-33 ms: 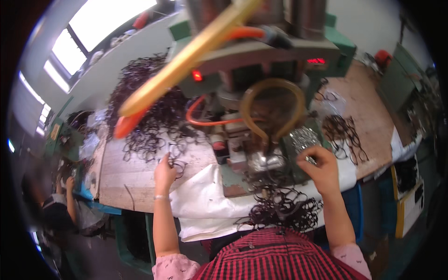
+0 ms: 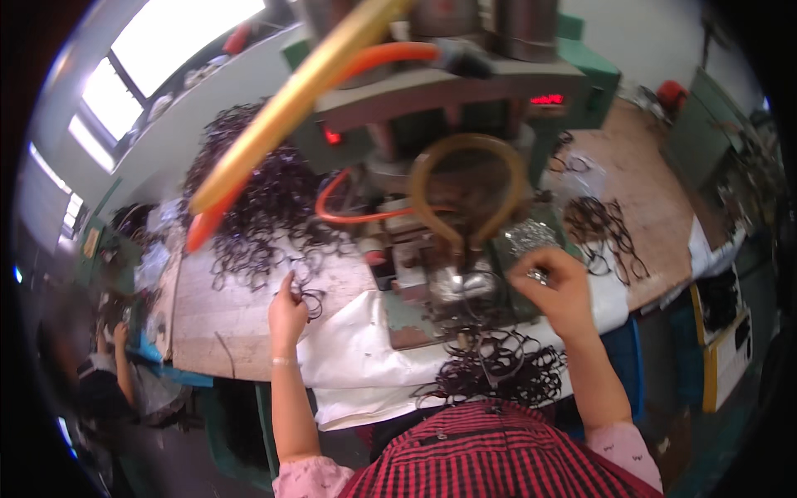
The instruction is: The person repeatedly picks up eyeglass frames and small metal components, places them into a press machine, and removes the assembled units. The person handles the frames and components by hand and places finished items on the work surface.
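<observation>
My left hand is over the left part of the table, index finger and thumb closed at a dark looped piece like an eyeglass frame. More such looped frames are heaped beyond it. My right hand hovers at the near edge of a pile of small silver parts, thumb and fingertips curled together. Silver shows in the gap between its fingers; whether it is held I cannot make out. Between my hands stands a press machine with a shiny metal fixture low down.
A blurred yellow bar and an orange hose cross before the press. A brown loop stands over the fixture. Dark frames lie near my apron and at right. White cloth covers the front edge. Another person sits far left.
The whole view has shifted slightly, moving the scene a little left. My right hand has come slightly up and toward the fixture; my left hand stays at the same frame.
</observation>
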The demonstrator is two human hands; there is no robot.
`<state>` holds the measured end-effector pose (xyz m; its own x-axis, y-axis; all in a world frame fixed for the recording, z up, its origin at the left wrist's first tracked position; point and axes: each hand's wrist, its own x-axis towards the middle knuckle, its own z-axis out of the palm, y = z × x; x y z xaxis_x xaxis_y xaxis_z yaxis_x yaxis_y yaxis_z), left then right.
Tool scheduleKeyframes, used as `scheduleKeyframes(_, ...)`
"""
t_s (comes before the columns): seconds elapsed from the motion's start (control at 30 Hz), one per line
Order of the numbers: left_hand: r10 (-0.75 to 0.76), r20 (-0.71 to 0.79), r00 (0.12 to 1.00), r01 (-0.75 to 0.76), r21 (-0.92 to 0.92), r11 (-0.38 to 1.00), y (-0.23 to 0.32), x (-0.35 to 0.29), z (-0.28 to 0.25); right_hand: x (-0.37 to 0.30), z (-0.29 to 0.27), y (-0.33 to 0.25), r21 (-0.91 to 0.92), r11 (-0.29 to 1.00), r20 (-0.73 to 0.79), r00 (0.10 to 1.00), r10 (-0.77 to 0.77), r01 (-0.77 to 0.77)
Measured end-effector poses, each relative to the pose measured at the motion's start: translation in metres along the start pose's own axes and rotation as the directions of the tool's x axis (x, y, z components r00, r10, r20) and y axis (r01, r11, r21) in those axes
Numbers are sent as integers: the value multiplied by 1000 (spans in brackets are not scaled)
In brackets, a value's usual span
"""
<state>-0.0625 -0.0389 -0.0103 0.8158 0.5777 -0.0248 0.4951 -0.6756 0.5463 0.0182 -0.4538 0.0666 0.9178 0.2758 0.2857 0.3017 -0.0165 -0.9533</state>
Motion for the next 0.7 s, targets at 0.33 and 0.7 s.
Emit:
scheduleKeyframes(0.33,269,-306,913,-384,-867,317,133,-97,-19,19,47,-12,129,992,-30,1000,2,2)
scheduleKeyframes(0.7,474,-574,667,-740,-584,334,210,-83,-38,9,72,-3,558,819,-47,981,190,-132)
